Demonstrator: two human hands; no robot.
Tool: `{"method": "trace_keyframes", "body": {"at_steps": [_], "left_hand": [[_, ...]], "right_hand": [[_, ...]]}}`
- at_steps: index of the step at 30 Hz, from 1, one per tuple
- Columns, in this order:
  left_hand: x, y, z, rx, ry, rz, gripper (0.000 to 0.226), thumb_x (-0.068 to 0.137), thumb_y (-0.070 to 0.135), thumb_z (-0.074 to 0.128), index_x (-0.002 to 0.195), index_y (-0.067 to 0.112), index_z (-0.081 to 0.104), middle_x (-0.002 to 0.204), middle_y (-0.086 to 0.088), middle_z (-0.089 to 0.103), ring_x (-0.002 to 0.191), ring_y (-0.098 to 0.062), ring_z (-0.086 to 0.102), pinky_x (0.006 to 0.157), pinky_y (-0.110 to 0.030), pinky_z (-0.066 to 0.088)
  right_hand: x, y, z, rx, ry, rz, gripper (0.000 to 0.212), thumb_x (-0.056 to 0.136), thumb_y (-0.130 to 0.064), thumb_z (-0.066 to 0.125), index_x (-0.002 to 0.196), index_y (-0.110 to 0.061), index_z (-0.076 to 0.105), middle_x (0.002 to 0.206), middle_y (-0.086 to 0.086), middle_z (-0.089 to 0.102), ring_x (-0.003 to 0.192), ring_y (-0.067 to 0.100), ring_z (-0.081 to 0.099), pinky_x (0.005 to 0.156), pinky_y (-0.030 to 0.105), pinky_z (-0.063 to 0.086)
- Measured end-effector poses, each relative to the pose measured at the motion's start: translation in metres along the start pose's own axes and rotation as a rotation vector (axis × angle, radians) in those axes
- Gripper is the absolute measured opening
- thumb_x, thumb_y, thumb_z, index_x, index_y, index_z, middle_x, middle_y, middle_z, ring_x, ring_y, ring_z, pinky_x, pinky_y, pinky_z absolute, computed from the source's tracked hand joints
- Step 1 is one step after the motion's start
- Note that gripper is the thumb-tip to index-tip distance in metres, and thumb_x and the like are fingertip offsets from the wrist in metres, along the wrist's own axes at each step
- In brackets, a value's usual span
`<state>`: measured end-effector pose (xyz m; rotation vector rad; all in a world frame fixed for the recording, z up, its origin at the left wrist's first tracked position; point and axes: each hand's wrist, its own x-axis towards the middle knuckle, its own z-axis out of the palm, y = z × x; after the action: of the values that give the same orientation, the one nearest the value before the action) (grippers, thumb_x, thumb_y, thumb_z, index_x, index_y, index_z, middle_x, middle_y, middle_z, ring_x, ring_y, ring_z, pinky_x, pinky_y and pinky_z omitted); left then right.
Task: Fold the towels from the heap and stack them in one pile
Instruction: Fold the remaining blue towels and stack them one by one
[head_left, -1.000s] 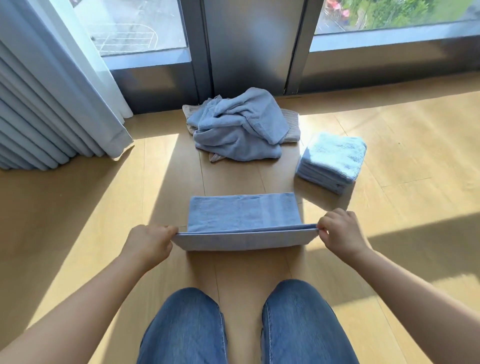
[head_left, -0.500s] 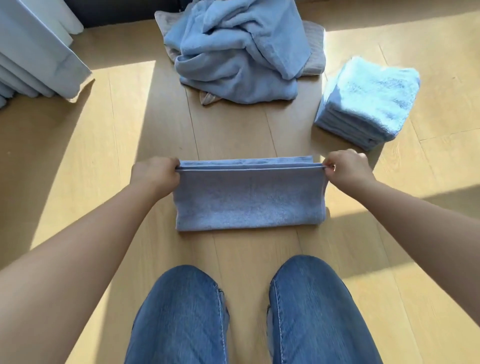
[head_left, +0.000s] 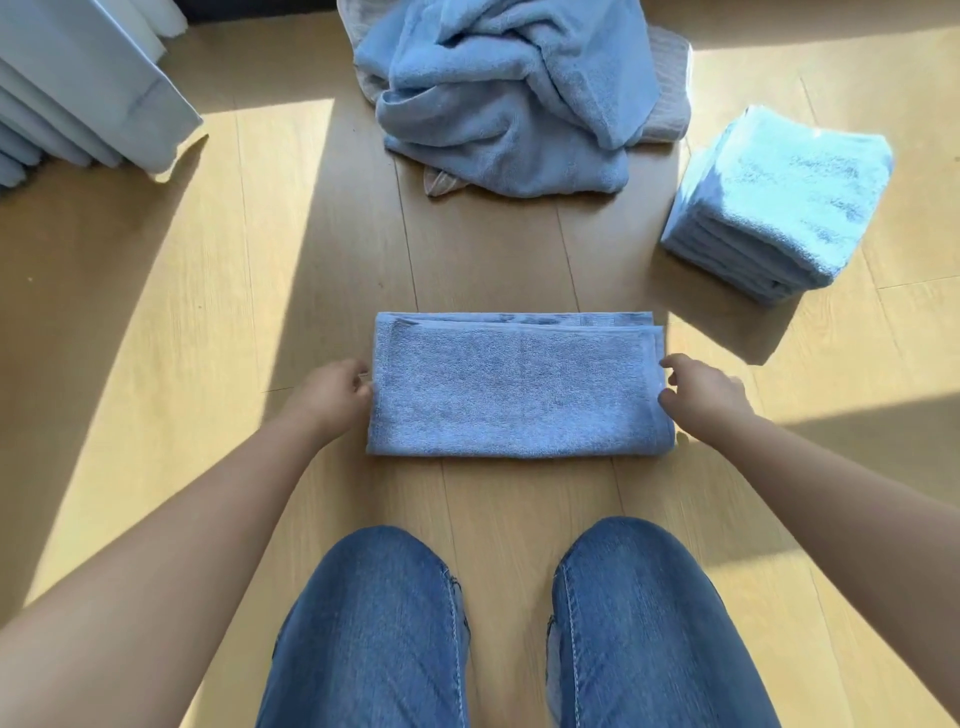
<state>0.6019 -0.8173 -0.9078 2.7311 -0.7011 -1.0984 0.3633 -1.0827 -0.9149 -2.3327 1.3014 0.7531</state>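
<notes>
Spreading across the whole view, a pale wooden floor (head_left: 156, 364) is seen, crossed by broad bands of sunlight and shadow. At the bottom edge two knees in blue jeans (head_left: 374, 623) are shown side by side, with bare forearms reaching forward on either side of them. At the far middle of the floor the heap (head_left: 509, 93) of unfolded blue towels is found, crumpled and twisted, with a grey towel (head_left: 670, 88) lying under it and showing at its right side. A pleated pale curtain (head_left: 78, 88) is seen at the far left, its hem resting on the floor. To the right of the heap and apart from it, the pile (head_left: 779, 197) of folded light-blue towels is set on the floor in sunlight, several layers being visible along its near side. Between the heap and the knees a folded towel (head_left: 519, 389) is laid flat on the floor as a long rectangle, its layered edges shown along the far side. The left hand (head_left: 330, 397) is placed at the left short edge of this towel, its fingers curled and touching the cloth; whether that grip pinches the edge cannot be told. The right hand (head_left: 706, 397) is placed at the right short edge, its grip wide, with loosely parted fingertips touching the cloth and nothing held.
</notes>
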Motion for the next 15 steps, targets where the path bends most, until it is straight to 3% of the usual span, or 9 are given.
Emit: {"method": "trace_keyframes", "body": {"at_steps": [3,10,15], "left_hand": [[0.001,0.003,0.007,-0.046,0.003,-0.044,0.033,0.096,0.018,0.042,0.123,0.004,0.054,0.122,-0.017,0.059,0.113,-0.031,0.053,0.088,-0.031,0.04],[0.012,0.018,0.017,-0.129,0.002,-0.077,0.047,0.095,0.018,0.044,0.139,0.004,0.035,0.131,-0.017,0.053,0.122,-0.032,0.047,0.096,-0.033,0.037],[0.03,0.022,0.016,-0.286,0.027,-0.146,0.047,0.093,0.015,0.048,0.138,0.003,0.036,0.13,-0.018,0.053,0.121,-0.032,0.049,0.097,-0.034,0.038]], "right_hand": [[0.001,0.003,0.004,0.06,-0.029,0.041,0.047,0.09,-0.014,0.043,0.137,-0.014,0.037,0.129,0.009,0.055,0.12,0.029,0.048,0.099,0.039,0.033],[0.01,0.0,0.001,0.335,-0.06,0.089,0.049,0.09,-0.008,0.046,0.138,-0.001,0.035,0.128,0.02,0.054,0.116,0.034,0.051,0.091,0.034,0.041],[0.028,-0.007,0.003,0.461,-0.06,0.137,0.035,0.09,-0.009,0.048,0.121,0.007,0.05,0.121,0.024,0.057,0.111,0.038,0.053,0.095,0.043,0.043]]}}
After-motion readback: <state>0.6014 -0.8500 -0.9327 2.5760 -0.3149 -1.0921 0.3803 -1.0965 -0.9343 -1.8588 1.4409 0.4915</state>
